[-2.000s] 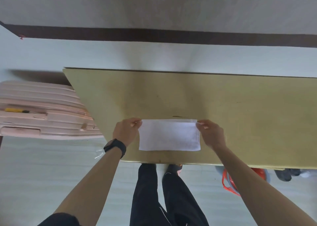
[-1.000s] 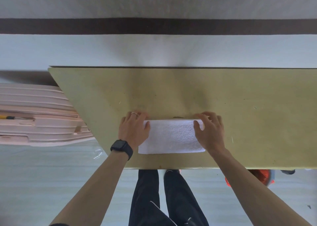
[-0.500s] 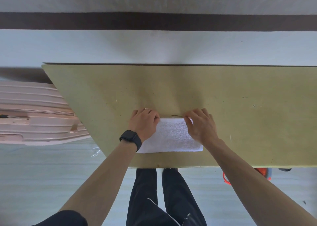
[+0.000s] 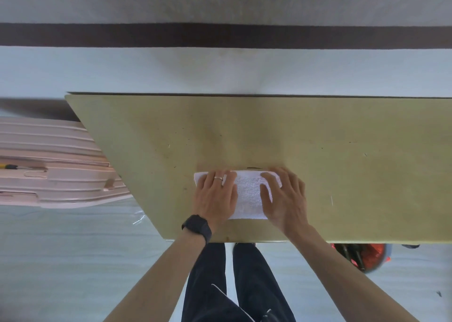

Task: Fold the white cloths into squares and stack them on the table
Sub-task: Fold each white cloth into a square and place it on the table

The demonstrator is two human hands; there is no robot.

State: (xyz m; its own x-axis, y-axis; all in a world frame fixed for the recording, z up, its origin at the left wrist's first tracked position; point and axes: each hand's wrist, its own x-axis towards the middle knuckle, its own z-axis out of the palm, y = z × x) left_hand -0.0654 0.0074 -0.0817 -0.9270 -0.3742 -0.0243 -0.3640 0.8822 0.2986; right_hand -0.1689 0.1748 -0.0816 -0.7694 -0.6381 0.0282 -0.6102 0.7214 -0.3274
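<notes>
Both hands, left (image 4: 215,194) and right (image 4: 285,197), lay flat, fingers straight, pressing the folded cloth (image 4: 248,194) on the table (image 4: 342,150); probably another fold came next.

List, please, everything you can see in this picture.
table: one, yellow-green, centre, by the wall.
cloth: one, white, folded, near the table's front edge, under both hands.
suitcase: one, pink, left of the table.
bucket: one, orange, partly hidden below the table's front edge, right.
watch: one, black, left wrist.
ring: one, silver, on a finger.
trousers: dark, below the table edge.
left hand: flat on the cloth's left part.
right hand: flat on the cloth's right part.
</notes>
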